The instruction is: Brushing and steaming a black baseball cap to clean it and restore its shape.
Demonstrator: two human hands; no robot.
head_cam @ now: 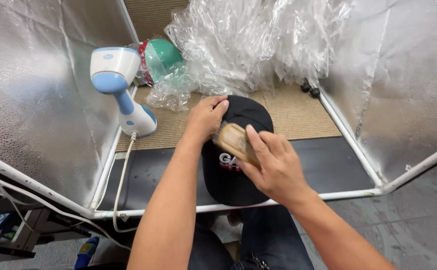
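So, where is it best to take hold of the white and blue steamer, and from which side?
Probably the narrow blue neck of the steamer, between its wide head and rounded base. Come from the right, the open mat side: the foil wall is close on its left and the cord trails toward the front.

One black cap point(236, 150) lies near the middle of the scene, and one wooden brush point(234, 141) rests on it. Two hands are in view: one left hand point(206, 117) on the cap's far edge, one right hand point(273, 165) around the brush. One white and blue handheld steamer point(121, 87) stands at the left with one cord point(121, 185). One heap of clear plastic bags point(248, 42) fills the far side. Two small black round things point(310, 90) lie at the far right.
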